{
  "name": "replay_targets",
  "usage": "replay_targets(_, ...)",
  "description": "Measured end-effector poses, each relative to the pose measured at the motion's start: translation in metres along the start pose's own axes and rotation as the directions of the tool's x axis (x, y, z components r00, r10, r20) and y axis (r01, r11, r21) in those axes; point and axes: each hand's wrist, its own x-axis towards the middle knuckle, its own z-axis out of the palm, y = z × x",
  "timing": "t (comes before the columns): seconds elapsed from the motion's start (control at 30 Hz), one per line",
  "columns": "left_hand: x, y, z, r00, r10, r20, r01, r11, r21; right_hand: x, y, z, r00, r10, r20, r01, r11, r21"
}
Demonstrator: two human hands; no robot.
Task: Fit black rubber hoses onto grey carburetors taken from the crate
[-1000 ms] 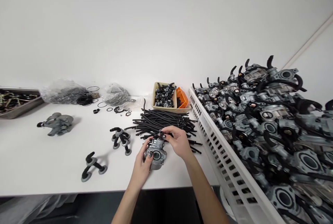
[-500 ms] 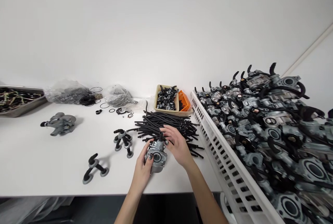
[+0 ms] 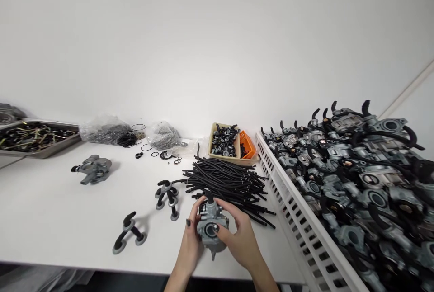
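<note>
Between both hands I hold a grey metal carburetor (image 3: pixel 210 227) with a black rubber cap on top, over the front of the white table. My left hand (image 3: pixel 190 242) wraps its left side, the thumb against the body. My right hand (image 3: pixel 239 233) grips the right side, with its thumb across the round bore. Just behind lies a heap of short black rubber hoses (image 3: pixel 225 181). To the left stand black elbow-shaped caps with grey rings, one group (image 3: pixel 167 197) farther back and another (image 3: pixel 129 231) nearer. Another carburetor (image 3: pixel 93 169) rests farther left.
A white slatted crate (image 3: pixel 298 210) piled with carburetors (image 3: pixel 352 179) stands at right. Behind the hoses are a cream bin (image 3: pixel 213 140) of small parts and an orange basket (image 3: pixel 250 145). Plastic bags (image 3: pixel 105 130), rubber rings (image 3: pixel 146 147) and a metal tray (image 3: pixel 64 144) line the back left.
My right hand has moved from the carburetor's top to close around its right side. The carburetor sits lower in view and more upright; the whole view has shifted somewhat.
</note>
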Motion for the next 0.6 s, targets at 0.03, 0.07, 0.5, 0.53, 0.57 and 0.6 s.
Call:
replay_targets(0.03,-0.001,-0.002,-0.001,0.999,-0.037,-0.015,0.035,0.995,-0.098,0.0,-0.005,0.001,0.999,-0.034,0.028,0.034,0.999,0.007)
replay_targets(0.07,-0.003,-0.003,-0.002,0.996,-0.084,-0.006,0.081,0.977,-0.199,0.0,-0.009,0.002,0.996,-0.059,0.062,0.059,0.998,0.011)
replay_targets(0.5,-0.008,0.022,0.003,0.908,-0.416,-0.039,0.35,0.808,-0.473,0.098,-0.018,-0.022,0.975,-0.145,0.171,0.171,0.974,-0.149)
replay_targets(0.53,-0.008,0.023,0.006,0.901,-0.432,-0.04,0.366,0.808,-0.461,0.119,-0.015,-0.026,0.984,-0.179,0.02,0.179,0.959,-0.218)
replay_targets(0.57,-0.007,0.025,0.008,0.894,-0.447,-0.034,0.386,0.806,-0.449,0.142,-0.011,-0.028,0.972,-0.209,-0.108,0.165,0.934,-0.318)
replay_targets(0.6,-0.007,0.026,0.009,0.887,-0.46,-0.026,0.404,0.802,-0.439,0.165,-0.007,-0.03,0.964,-0.212,-0.158,0.145,0.924,-0.355)
